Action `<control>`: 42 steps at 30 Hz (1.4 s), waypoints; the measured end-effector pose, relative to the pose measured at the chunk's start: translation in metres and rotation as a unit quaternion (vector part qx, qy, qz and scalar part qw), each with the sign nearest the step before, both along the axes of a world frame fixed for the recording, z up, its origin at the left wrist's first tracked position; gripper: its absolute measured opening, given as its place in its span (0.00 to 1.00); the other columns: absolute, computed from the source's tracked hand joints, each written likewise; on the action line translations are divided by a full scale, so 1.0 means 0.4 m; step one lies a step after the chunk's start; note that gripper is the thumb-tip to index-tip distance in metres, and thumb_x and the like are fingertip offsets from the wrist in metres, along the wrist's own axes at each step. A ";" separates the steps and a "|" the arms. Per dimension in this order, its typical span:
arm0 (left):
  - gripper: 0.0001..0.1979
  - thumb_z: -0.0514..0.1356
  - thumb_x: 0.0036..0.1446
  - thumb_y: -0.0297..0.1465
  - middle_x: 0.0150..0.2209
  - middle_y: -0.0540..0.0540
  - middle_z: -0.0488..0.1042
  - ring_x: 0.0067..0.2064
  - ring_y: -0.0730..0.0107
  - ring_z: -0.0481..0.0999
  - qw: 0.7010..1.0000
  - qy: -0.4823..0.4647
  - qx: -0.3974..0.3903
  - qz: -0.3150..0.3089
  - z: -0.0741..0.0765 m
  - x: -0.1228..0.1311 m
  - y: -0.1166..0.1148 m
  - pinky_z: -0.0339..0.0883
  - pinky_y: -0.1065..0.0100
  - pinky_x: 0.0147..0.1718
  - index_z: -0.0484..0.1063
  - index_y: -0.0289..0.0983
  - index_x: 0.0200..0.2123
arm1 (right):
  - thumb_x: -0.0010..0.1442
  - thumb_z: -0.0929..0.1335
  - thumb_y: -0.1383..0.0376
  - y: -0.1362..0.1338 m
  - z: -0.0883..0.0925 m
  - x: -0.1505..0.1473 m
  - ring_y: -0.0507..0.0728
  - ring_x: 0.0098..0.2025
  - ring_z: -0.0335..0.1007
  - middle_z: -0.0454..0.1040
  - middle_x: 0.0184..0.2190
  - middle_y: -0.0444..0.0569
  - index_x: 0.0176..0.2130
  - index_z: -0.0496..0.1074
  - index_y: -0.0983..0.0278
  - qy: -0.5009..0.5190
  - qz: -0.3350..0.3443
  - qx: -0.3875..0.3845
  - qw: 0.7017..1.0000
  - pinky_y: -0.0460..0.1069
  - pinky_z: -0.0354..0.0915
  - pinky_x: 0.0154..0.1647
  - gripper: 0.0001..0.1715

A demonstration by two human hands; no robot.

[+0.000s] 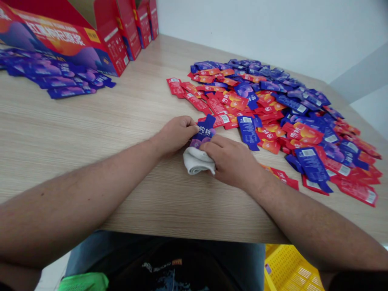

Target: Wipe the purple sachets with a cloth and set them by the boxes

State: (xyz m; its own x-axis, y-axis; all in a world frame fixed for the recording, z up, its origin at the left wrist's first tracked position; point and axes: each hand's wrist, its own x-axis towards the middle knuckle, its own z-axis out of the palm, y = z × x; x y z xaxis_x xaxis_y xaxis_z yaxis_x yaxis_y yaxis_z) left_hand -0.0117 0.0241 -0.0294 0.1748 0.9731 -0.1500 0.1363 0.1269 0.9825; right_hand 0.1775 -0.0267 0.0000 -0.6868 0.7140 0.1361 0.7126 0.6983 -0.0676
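My left hand (pixel 175 136) pinches the edge of a blue-purple foil sachet (pixel 203 131) printed with white Chinese characters. My right hand (pixel 228 161) presses on a folded white cloth (pixel 195 161) and also touches the lower part of that sachet. The cloth lies on the wooden tabletop, partly under my right fingers. Just beyond my hands spreads a large heap of loose red sachets (pixel 268 131) and blue-purple sachets (pixel 292 99). The nearest red sachet (pixel 216 120) almost meets the held one.
A row of red printed cardboard display boxes (pixel 121 34) stands at the far left of the table, beside a stack of purple sachets (pixel 54 74). A white wall (pixel 257 32) rises behind the table. A yellow plastic crate (pixel 291 268) sits on the floor at lower right.
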 end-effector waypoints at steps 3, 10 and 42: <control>0.04 0.61 0.54 0.29 0.21 0.52 0.67 0.22 0.75 0.64 1.000 -0.007 -0.009 0.006 0.003 0.001 -0.001 0.53 0.71 0.21 0.68 0.38 0.28 | 0.56 0.73 0.63 -0.001 -0.002 0.000 0.63 0.44 0.73 0.76 0.44 0.54 0.50 0.73 0.63 0.007 -0.002 -0.007 1.000 0.52 0.67 0.39 0.21; 0.04 0.62 0.54 0.30 0.22 0.52 0.68 0.23 0.75 0.64 1.000 -0.011 -0.006 0.004 -0.001 -0.001 0.001 0.54 0.71 0.21 0.69 0.38 0.29 | 0.57 0.72 0.64 0.000 -0.003 -0.001 0.62 0.43 0.73 0.76 0.43 0.53 0.49 0.72 0.63 -0.006 0.027 -0.021 0.999 0.52 0.66 0.39 0.19; 0.05 0.58 0.54 0.26 0.21 0.54 0.64 0.21 0.76 0.62 0.993 -0.106 -0.051 0.015 0.004 0.006 -0.002 0.55 0.72 0.21 0.62 0.40 0.30 | 0.61 0.69 0.61 0.052 -0.035 0.039 0.64 0.47 0.74 0.77 0.43 0.56 0.48 0.72 0.64 0.117 -0.078 0.009 0.990 0.56 0.69 0.46 0.16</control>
State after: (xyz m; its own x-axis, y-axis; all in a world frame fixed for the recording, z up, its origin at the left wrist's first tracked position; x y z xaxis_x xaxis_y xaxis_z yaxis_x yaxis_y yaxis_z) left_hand -0.0092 0.0235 -0.0279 0.1850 0.9600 -0.2102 -0.0771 0.2274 0.9708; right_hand 0.1931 -0.0060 -0.0138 -0.5157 0.8054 0.2923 0.7786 0.5829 -0.2324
